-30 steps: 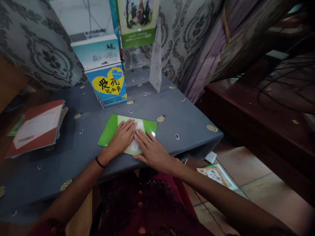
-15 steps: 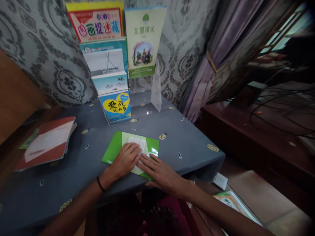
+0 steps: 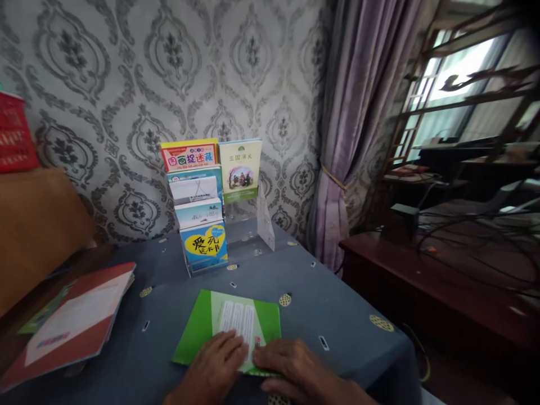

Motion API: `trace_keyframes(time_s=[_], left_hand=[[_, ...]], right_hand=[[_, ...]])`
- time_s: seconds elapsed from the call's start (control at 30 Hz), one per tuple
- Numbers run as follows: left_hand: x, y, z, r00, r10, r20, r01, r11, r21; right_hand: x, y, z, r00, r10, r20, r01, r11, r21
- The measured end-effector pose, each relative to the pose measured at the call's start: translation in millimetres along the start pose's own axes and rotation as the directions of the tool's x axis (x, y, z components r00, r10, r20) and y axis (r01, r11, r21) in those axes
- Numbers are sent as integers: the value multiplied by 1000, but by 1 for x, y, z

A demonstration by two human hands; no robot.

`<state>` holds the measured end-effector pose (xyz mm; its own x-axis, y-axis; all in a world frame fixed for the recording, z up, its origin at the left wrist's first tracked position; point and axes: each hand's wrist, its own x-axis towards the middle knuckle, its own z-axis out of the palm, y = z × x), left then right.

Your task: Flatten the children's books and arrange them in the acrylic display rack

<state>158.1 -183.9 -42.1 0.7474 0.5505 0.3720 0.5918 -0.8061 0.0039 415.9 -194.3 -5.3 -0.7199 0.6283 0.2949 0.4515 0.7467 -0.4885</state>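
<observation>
A green booklet (image 3: 202,323) with white blocks of printed text lies on the table in front of me. My left hand (image 3: 219,363) rests flat across its lower left part, fingers stretched over the cover. At the lower right corner, my right hand (image 3: 293,363) has its bent fingers on top and its thumb just below the near edge, closed around that corner. Whether the thumb reaches underneath is hidden.
A clear stand (image 3: 265,222) at the back holds several books, including a blue and yellow book (image 3: 206,247) and a pale green book (image 3: 240,169). Red-brown booklets (image 3: 84,315) lie at left beside a brown box (image 3: 42,225). Cables (image 3: 447,225) trail over a dark cabinet (image 3: 379,264).
My view has tilted up, so the table and hands sit lower. Both hands have shifted toward the booklet's near edge, uncovering more text. The right fingers are more bent.
</observation>
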Motion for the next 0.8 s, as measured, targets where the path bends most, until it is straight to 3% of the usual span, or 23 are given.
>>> trace_keyframes(time_s=[0.2,0.33,0.43,0.5,0.6,0.7,0.8], left_hand=[[13,2,-34,985,-118,-130,89,974,-206],[16,-1,-61,951,-246,-189,162,914,-373],[18,-2,-82,925,-348,-151,241,847,-474],[20,-2,-95,892,-434,-130,312,796,-519],[23,-4,-107,828,-541,-146,384,738,-554],[26,-9,-110,770,-610,-188,401,691,-601],[31,-12,-111,704,-685,-186,383,586,-714]], right_hand=[[20,38,-4,980,4,-197,57,951,302],[39,57,-11,963,150,-224,-9,847,532],[51,59,-19,937,256,-239,-68,803,592],[60,57,-22,909,318,-268,-70,753,655],[75,54,-18,882,375,-285,-2,608,794],[90,49,-10,912,339,-231,36,495,868],[98,43,-12,943,247,-224,76,496,865]])
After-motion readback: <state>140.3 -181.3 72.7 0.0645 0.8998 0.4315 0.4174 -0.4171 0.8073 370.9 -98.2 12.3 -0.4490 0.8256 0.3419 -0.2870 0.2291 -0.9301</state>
